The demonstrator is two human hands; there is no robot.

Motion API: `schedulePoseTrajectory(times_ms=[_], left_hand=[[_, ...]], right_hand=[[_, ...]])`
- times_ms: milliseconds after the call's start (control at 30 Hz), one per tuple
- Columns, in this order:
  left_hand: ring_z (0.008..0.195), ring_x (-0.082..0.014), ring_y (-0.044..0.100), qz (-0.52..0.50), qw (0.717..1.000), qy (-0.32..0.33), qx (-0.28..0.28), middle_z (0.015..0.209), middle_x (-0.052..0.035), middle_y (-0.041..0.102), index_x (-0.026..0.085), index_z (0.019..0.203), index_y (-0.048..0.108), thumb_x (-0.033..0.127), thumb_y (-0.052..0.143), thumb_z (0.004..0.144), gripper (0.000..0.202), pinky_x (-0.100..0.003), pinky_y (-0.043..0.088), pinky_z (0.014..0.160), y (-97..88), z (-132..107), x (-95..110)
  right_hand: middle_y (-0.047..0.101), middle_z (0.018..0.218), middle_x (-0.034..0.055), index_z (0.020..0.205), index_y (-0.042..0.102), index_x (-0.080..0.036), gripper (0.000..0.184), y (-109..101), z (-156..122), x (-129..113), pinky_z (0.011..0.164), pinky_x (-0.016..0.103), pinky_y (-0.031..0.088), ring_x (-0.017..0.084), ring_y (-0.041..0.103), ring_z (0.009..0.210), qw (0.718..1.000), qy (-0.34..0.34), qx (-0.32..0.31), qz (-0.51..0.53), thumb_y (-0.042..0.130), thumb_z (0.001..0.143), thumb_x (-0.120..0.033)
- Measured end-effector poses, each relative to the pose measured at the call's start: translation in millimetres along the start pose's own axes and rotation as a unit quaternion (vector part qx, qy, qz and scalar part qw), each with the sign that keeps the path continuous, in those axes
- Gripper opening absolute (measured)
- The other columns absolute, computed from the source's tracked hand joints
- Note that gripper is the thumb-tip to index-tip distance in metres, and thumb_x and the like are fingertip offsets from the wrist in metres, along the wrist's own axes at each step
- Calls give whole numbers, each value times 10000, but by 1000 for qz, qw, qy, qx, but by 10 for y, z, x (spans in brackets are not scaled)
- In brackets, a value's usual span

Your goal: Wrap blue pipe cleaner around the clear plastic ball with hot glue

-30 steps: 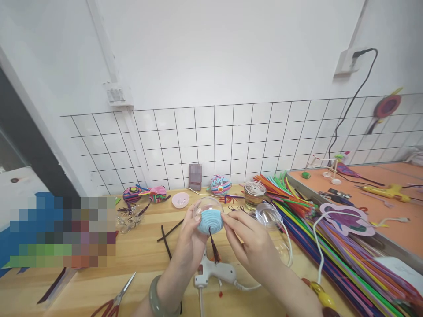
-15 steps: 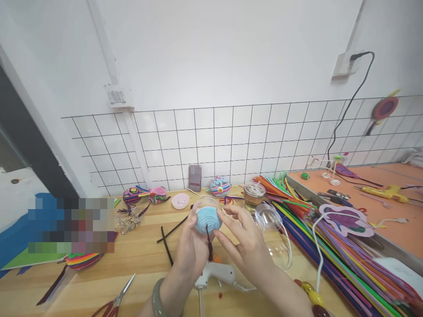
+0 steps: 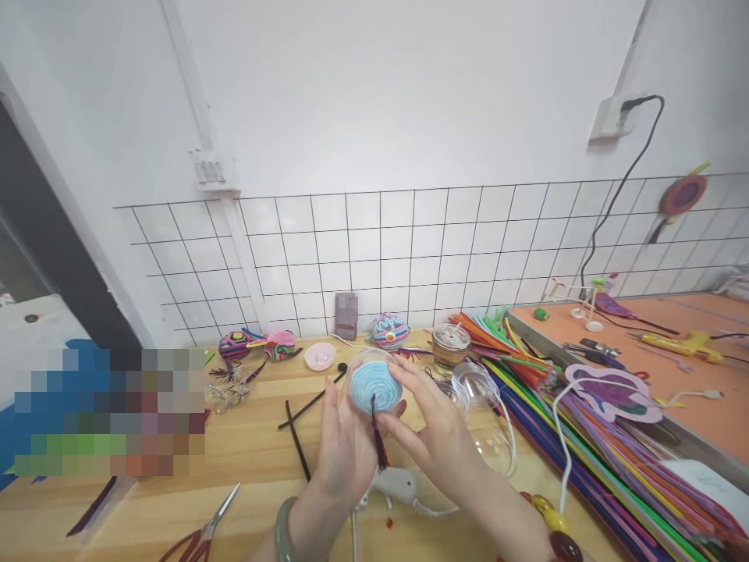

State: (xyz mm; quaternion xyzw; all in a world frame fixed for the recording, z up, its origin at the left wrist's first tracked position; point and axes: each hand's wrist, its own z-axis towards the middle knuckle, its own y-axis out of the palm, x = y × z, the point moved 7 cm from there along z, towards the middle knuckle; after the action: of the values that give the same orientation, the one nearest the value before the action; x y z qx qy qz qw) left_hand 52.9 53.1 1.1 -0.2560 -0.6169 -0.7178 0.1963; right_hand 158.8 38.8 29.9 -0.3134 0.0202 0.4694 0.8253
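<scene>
Between my hands is a light blue ball [image 3: 376, 388], coiled in fuzzy cord, with clear plastic showing at its top edge. A dark tassel [image 3: 380, 451] hangs from its near face. My left hand [image 3: 345, 445] cradles the ball from below and behind; its thumb stands off the ball, and its fingers are partly hidden. From the right, my right hand [image 3: 430, 417] grips the ball with fingers on top and thumb low on its side. Under my hands lies a white glue gun [image 3: 398, 485], partly covered.
Scissors [image 3: 202, 531] lie at the front left, near crossed black strips [image 3: 297, 439]. Clear plastic shells [image 3: 477, 382], a glass jar [image 3: 450, 343] and bundled pipe cleaners [image 3: 562, 437] are on the right. A pink dish [image 3: 319, 357] and decorated balls [image 3: 390, 331] stand along the back.
The ball has shifted slightly right and turned, so its tassel hangs lower. My left thumb has come off the ball's left side, while my right hand keeps its grip.
</scene>
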Motion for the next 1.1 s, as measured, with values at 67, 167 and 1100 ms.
schedulePoseTrajectory(times_ms=[67, 167, 1100], left_hand=[[1264, -316, 479, 3, 1000, -7, -8, 1314, -104, 597, 248, 1289, 563, 622, 429, 863, 582, -516, 390, 1019, 11, -13, -31], [1303, -315, 440, 8, 1000, -13, -22, 1332, -102, 586, 243, 1280, 573, 634, 401, 874, 589, -514, 375, 1036, 14, -19, -78], [1060, -251, 581, 127, 984, -47, 118, 1108, -112, 663, 177, 1168, 567, 532, 468, 899, 457, -306, 451, 733, -297, 107, 150]], right_hand=[[533, 1385, 182, 1356, 447, -190, 502, -4, 3, 18, 1019, 537, 474, 293, 488, 1306, 1000, 3, -1, 3, 604, 884, -260], [520, 1390, 183, 1356, 432, -189, 522, -9, 14, 52, 1017, 522, 480, 287, 472, 1320, 1000, 12, -1, 14, 609, 867, -235], [389, 1470, 148, 1362, 385, -253, 534, 16, 46, 148, 1101, 474, 394, 248, 369, 1390, 983, -38, -177, 45, 615, 887, -176]])
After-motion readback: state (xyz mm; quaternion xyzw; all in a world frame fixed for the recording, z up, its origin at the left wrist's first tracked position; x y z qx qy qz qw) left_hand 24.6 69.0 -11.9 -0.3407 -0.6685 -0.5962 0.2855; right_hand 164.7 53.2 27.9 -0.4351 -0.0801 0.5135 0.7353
